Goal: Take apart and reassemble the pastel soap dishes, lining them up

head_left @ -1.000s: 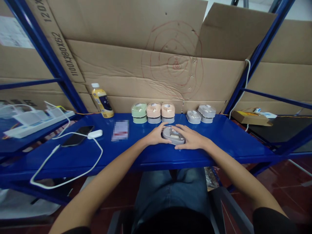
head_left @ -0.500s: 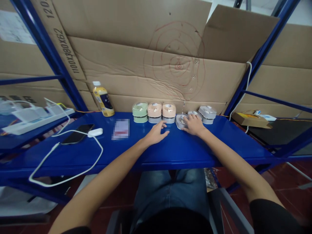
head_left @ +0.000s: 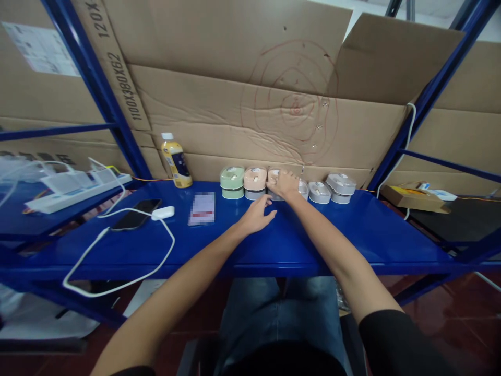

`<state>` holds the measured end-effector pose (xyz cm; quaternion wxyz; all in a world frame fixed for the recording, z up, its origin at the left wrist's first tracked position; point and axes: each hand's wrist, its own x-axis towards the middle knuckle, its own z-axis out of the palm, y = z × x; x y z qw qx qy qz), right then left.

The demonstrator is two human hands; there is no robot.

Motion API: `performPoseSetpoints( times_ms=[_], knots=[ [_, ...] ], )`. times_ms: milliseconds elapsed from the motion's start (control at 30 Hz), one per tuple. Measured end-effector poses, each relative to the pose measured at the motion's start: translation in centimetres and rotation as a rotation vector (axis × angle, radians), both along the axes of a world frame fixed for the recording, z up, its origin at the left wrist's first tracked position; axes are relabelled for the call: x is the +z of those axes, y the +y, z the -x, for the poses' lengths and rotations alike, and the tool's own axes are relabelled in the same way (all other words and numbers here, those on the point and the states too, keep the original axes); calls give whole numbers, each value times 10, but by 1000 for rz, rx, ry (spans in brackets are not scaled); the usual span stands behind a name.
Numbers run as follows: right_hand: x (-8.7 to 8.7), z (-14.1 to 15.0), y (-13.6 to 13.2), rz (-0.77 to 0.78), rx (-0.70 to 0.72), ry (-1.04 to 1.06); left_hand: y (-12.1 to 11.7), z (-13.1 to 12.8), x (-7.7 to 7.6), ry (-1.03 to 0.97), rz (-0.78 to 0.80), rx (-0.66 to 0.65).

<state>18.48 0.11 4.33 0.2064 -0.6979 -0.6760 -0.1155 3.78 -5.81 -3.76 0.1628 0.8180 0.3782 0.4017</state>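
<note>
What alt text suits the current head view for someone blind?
A person's right hand is over a peach-topped box in a row of boxes on a blue table; the open left hand is in front.

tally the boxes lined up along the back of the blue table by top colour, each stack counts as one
green top: 1
peach tops: 2, one partly hidden by the right hand
grey tops: 3, one partly hidden by the same hand
total: 6
</note>
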Motion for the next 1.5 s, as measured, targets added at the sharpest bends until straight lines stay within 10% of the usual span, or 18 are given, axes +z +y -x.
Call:
performPoseSetpoints(
  times_ms=[300, 467, 600, 1000, 1500],
  knots=[
    [12, -60, -34, -119, 235, 284, -2, 1, 9, -177, 19, 65],
    [-1, -118, -65, 242, 814, 449, 6, 5, 8, -392, 233, -94],
    [-21, -128, -76, 478, 988, 412, 3, 9, 5, -260, 344, -229],
    [-37, -92, -90, 172, 903, 115, -14, 9, 16, 20, 177, -249],
    [-33, -132, -68, -63, 592, 321, -17, 13, 19, 186, 12, -269]
  ],
)
